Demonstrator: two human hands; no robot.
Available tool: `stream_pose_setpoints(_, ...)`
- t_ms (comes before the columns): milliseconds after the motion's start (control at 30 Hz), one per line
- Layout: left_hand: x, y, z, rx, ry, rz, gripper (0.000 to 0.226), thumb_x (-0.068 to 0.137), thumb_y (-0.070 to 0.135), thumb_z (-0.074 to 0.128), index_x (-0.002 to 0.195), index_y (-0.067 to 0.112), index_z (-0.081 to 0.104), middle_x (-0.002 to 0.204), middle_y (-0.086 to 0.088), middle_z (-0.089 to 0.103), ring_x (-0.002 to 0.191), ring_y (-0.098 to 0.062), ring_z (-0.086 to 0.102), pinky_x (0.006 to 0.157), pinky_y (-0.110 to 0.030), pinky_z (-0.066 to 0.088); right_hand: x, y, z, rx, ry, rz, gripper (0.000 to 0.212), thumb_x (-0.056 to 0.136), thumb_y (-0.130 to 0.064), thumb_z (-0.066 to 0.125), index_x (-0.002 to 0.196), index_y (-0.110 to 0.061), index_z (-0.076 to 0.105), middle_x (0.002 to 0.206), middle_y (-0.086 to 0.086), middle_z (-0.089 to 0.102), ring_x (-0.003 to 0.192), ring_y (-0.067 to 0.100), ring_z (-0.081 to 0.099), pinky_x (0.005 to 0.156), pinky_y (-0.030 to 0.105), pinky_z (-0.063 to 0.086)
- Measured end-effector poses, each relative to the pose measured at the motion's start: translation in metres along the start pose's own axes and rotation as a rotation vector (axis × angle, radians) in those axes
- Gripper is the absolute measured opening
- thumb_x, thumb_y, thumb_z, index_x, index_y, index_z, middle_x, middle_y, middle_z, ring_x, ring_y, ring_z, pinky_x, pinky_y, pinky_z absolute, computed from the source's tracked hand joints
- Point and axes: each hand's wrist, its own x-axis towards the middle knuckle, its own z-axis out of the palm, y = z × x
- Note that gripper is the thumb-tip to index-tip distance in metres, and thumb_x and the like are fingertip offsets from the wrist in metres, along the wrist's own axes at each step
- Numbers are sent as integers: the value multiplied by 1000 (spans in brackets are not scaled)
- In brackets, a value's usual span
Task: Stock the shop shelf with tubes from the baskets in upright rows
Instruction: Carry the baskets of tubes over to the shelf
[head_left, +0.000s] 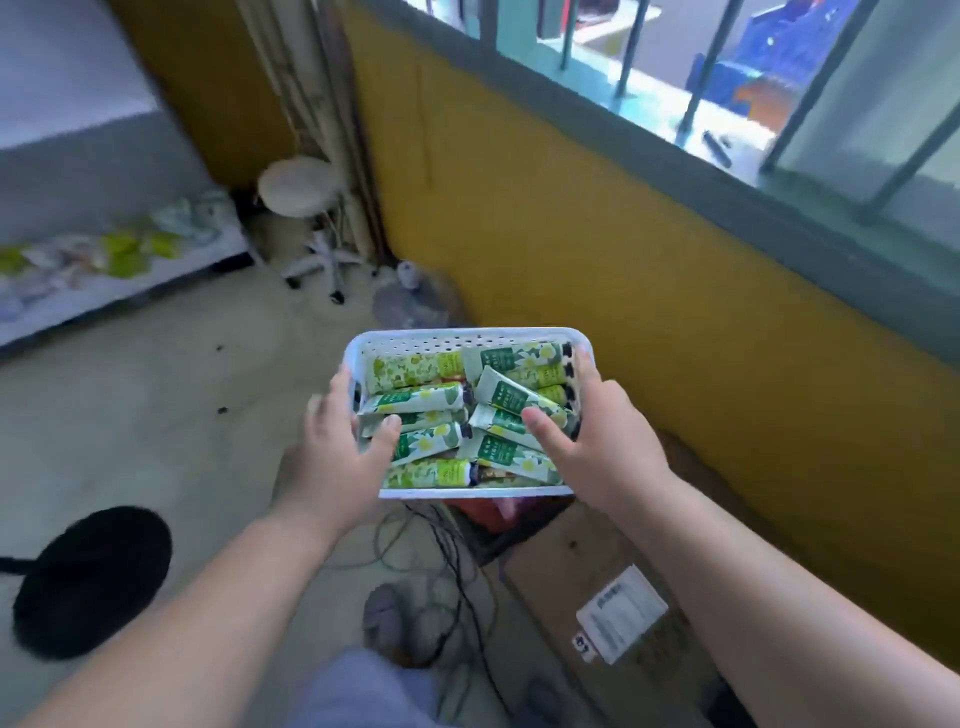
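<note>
A white perforated basket (457, 338) hangs in the air in front of me, full of several green and white tubes (415, 402) lying in a loose pile. My left hand (340, 447) grips the basket's left rim, thumb over the edge onto the tubes. My right hand (592, 431) grips the right rim the same way, its thumb resting on a tube. Far left, a low white shelf (171, 273) carries a blurred row of green and white packs (119, 254).
A yellow wall (623, 291) with a barred window runs along the right. A white stool (298, 187) stands in the corner. A cardboard box (613, 587), cables (447, 561) and a black round base (93, 582) lie on the floor below.
</note>
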Motion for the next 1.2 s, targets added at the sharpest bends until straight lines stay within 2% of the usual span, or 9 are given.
stream_pose_setpoints(133,6,-67,-59,-10,133,-104,72,90,44,54,151,30,18,125,0,50,105,-18,53,83,-35,43,34,-90,31,-34,-77,-163,89,85,-72,43,151,-38,-7,101,-1,50,75,11,55,60,36,54)
stream_pose_setpoints(300,35,-161,-134,-35,257,-251,73,89,44,56,151,27,21,125,-1,49,102,-13,50,86,-34,42,90,-221,88,-2,-129,-318,85,80,-75,47,147,-41,5,114,-2,55,91,18,61,70,41,57)
stream_pose_setpoints(400,60,-209,-186,-15,316,-326,76,89,48,55,152,27,18,133,-3,46,108,-15,52,85,-31,41,118,-300,113,-13,-185,-396,85,84,-71,47,148,-41,0,125,3,53,107,23,58,78,39,54)
stream_pose_setpoints(467,77,-232,-220,-13,343,-350,76,90,48,54,152,28,16,135,-3,44,112,-15,52,85,-30,40,134,-347,125,-7,-197,-440,86,86,-70,47,149,-40,-3,130,5,51,111,23,56,78,36,52)
stream_pose_setpoints(600,118,-276,-268,15,384,-408,75,90,50,51,152,28,14,130,-4,46,111,-17,52,83,-31,40,173,-425,148,-9,-217,-494,87,86,-69,48,151,-37,0,134,5,49,114,22,56,76,34,48)
stream_pose_setpoints(733,166,-320,-291,-19,425,-452,75,91,52,50,152,29,14,140,-3,41,117,-18,53,87,-32,42,225,-485,175,-29,-244,-561,83,86,-69,48,149,-39,4,133,5,50,110,23,57,76,36,51)
stream_pose_setpoints(833,214,-356,-308,-21,469,-509,74,92,52,50,153,29,13,144,-3,38,123,-18,49,88,-29,38,279,-536,206,-59,-279,-603,90,87,-70,45,153,-33,-2,143,6,45,109,23,59,72,35,49)
stream_pose_setpoints(1033,319,-431,-373,-41,596,-591,76,91,53,50,153,28,13,149,-2,35,124,-16,50,94,-33,43,395,-672,260,-32,-330,-778,94,85,-74,43,154,-31,-4,150,7,39,120,23,55,86,39,51)
stream_pose_setpoints(1200,387,-496,-444,-21,692,-695,77,91,56,47,153,28,12,151,-2,34,126,-20,49,95,-40,45,462,-805,297,-37,-363,-951,93,86,-73,43,154,-30,-4,147,6,43,120,24,54,85,39,50)
